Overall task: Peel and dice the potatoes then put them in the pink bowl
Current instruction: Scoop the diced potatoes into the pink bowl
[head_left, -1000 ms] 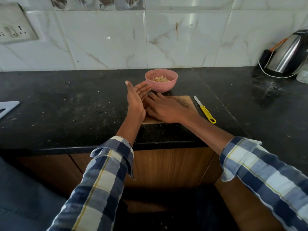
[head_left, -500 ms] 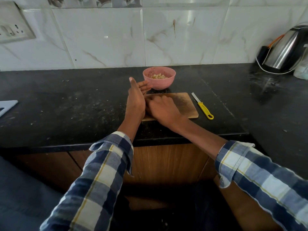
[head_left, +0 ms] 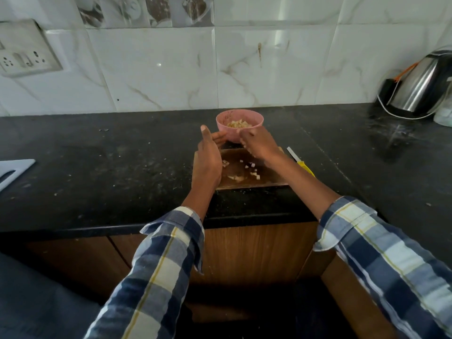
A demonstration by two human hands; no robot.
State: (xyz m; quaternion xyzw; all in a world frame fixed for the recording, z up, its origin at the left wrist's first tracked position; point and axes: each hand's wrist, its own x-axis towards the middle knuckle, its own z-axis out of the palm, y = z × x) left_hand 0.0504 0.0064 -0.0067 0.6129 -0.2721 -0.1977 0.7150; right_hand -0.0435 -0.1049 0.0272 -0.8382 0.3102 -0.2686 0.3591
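Potato dice point(head_left: 254, 176) are scattered on the board point(head_left: 274, 178), with more already seen in the pink bowl point(head_left: 239, 132) just behind it. The right hand point(head_left: 260, 145) is raised at the bowl's near rim, fingers curled downward, though whether dice are pinched cannot be told; the left hand point(head_left: 208, 159) is held on edge at the board's left side, fingers straight, nothing gripped. Transfer looks to be under way, and the remaining dice are to be gathered and dropped in.
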